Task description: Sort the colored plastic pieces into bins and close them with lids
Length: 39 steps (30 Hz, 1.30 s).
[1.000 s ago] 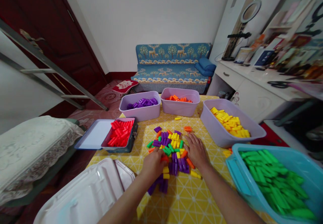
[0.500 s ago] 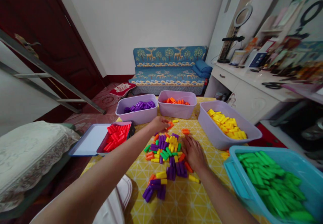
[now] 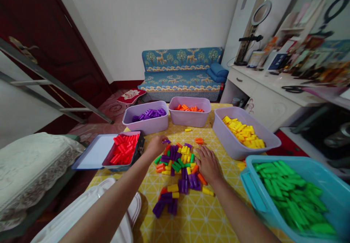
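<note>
Your left hand (image 3: 156,145) meets a purple piece (image 3: 166,141), grip unclear; your right hand (image 3: 209,165) lies released by the pile (image 3: 177,165)

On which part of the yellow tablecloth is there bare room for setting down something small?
Bare tablecloth lies at the near side, between the nearest purple pieces and the right forearm. Another patch separates the right hand from the lilac bin of yellow pieces. The middle is crowded with mixed pieces.

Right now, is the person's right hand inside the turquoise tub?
No, the right hand is beside the mixed colored pieces on the yellow tablecloth, apart from the turquoise tub.
</note>
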Available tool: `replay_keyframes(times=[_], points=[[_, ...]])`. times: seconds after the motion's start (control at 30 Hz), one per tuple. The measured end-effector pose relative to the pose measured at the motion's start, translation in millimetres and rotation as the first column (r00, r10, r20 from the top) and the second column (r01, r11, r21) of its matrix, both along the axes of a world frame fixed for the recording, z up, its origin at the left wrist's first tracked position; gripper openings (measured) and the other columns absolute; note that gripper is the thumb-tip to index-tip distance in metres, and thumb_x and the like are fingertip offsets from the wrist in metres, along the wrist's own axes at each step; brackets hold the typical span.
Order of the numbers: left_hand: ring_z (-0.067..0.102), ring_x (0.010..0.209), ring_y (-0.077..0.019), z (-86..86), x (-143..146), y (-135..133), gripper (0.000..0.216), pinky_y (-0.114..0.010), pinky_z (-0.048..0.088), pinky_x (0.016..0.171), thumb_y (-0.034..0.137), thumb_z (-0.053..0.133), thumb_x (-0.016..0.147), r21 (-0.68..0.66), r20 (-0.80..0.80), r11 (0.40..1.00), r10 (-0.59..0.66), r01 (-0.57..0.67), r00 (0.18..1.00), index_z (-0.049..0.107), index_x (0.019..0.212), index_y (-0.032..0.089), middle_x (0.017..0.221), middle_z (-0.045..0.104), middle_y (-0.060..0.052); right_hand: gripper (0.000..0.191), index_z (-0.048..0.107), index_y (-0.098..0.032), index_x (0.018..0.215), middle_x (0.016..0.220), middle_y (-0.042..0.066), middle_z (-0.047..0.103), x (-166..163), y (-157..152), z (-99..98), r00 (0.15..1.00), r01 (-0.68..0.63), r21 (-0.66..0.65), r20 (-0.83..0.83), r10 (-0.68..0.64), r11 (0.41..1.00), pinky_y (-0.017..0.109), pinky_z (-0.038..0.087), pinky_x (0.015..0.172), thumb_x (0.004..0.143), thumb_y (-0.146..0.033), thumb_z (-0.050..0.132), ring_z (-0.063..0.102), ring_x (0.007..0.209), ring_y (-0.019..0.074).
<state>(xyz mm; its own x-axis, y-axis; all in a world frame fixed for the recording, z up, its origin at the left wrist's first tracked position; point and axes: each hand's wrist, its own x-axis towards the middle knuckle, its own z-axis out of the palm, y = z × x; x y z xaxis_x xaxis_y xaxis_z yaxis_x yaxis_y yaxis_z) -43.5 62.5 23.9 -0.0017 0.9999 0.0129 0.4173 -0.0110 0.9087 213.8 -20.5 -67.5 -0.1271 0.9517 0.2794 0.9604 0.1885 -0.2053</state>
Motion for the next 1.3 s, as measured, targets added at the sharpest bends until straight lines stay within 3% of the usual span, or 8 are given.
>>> replay_keyframes(times=[0.2, 0.47, 0.6, 0.7, 0.87, 1.0, 1.17, 1.3], points=[[0.060, 0.063, -0.0187, -18.2, -38.4, -48.6, 0.035, -0.026, 0.047, 0.069, 0.003, 0.076, 0.038, -0.139, -0.141, 0.984, -0.134, 0.115, 0.981, 0.068, 0.064, 0.024, 0.065, 0.062, 0.001, 0.043, 0.056, -0.016, 0.137, 0.151, 0.010, 0.050, 0.7, 1.1, -4.5, 1.000, -0.006, 0.019, 0.005, 0.006, 1.000, 0.048, 0.030, 0.115, 0.097, -0.027, 0.043, 0.038, 0.142, 0.0273], [0.065, 0.081, -0.0226, -32.9, -15.4, -74.4, 0.041, -0.030, 0.048, 0.078, 0.002, 0.069, 0.055, -0.104, -0.488, 0.982, -0.186, 0.155, 0.853, 0.068, 0.092, 0.020, 0.096, 0.060, -0.007, 0.043, 0.057, -0.015, 0.135, 0.150, 0.010, 0.050, 1.3, 1.4, -4.9, 1.000, -0.003, 0.028, 0.009, 0.003, 1.000, 0.048, 0.032, 0.114, 0.096, -0.027, 0.045, 0.040, 0.141, 0.0279], [0.061, 0.076, -0.0196, -36.1, -6.6, -69.0, 0.024, -0.029, 0.047, 0.074, 0.004, 0.068, 0.059, -0.124, -0.356, 0.990, -0.104, 0.063, 0.929, 0.068, 0.078, 0.019, 0.075, 0.060, -0.001, 0.043, 0.057, -0.015, 0.136, 0.150, 0.010, 0.050, 0.6, 0.7, -0.9, 1.000, -0.002, 0.008, 0.016, 0.002, 1.000, 0.048, 0.032, 0.114, 0.095, -0.025, 0.046, 0.040, 0.141, 0.0284], [0.059, 0.066, -0.0166, -39.8, 2.2, -66.4, 0.031, -0.027, 0.048, 0.065, 0.015, 0.070, 0.067, -0.167, -0.190, 0.984, -0.088, 0.057, 0.978, 0.069, 0.098, 0.017, 0.066, 0.059, 0.003, 0.043, 0.057, -0.015, 0.135, 0.150, 0.011, 0.050, -0.3, 0.4, 1.4, 1.000, 0.000, 0.007, 0.016, 0.000, 1.000, 0.048, 0.032, 0.115, 0.096, -0.025, 0.046, 0.041, 0.141, 0.0283], [0.068, 0.094, -0.0223, -39.0, 27.4, -71.3, 0.064, -0.031, 0.056, 0.074, 0.012, 0.066, 0.069, -0.070, 0.164, 0.967, -0.230, 0.244, 0.959, 0.058, 0.132, 0.017, 0.113, 0.071, -0.011, 0.044, 0.058, -0.014, 0.134, 0.149, 0.011, 0.052, 0.1, -0.6, 3.4, 1.000, -0.005, 0.007, 0.010, 0.005, 1.000, 0.045, 0.030, 0.117, 0.093, -0.020, 0.046, 0.040, 0.141, 0.0262], [0.064, 0.118, -0.0253, -36.3, 35.0, -75.0, 0.066, -0.041, 0.052, 0.100, -0.002, 0.053, 0.065, 0.091, 0.013, 0.927, -0.368, 0.365, 0.930, 0.066, 0.126, 0.021, 0.126, 0.069, -0.009, 0.054, 0.054, -0.015, 0.138, 0.150, 0.010, 0.050, 2.6, -1.9, 3.8, 1.000, -0.011, -0.006, 0.008, 0.011, 1.000, 0.042, 0.029, 0.117, 0.085, -0.010, 0.046, 0.039, 0.142, 0.0246], [0.056, 0.127, -0.0241, -53.9, 20.1, -71.6, 0.064, -0.048, 0.042, 0.113, -0.005, 0.043, 0.069, 0.377, -0.331, 0.909, -0.050, 0.180, 0.942, 0.069, 0.120, 0.023, 0.134, 0.064, -0.007, 0.061, 0.053, -0.012, 0.140, 0.152, 0.011, 0.048, 3.5, -2.0, 5.7, 1.000, -0.010, -0.053, -0.008, 0.009, 0.999, 0.043, 0.027, 0.118, 0.080, -0.006, 0.046, 0.038, 0.142, 0.0259], [0.048, 0.136, -0.0291, -75.3, 14.1, -68.6, 0.055, -0.052, 0.040, 0.113, 0.012, 0.051, 0.085, 0.309, -0.438, 0.951, 0.165, -0.025, 0.884, 0.054, 0.139, 0.020, 0.149, 0.050, -0.014, 0.061, 0.054, -0.014, 0.140, 0.151, 0.011, 0.049, 2.3, -1.9, 6.4, 1.000, -0.001, -0.050, -0.019, 0.000, 0.999, 0.043, 0.027, 0.118, 0.080, -0.006, 0.045, 0.039, 0.142, 0.0253]])
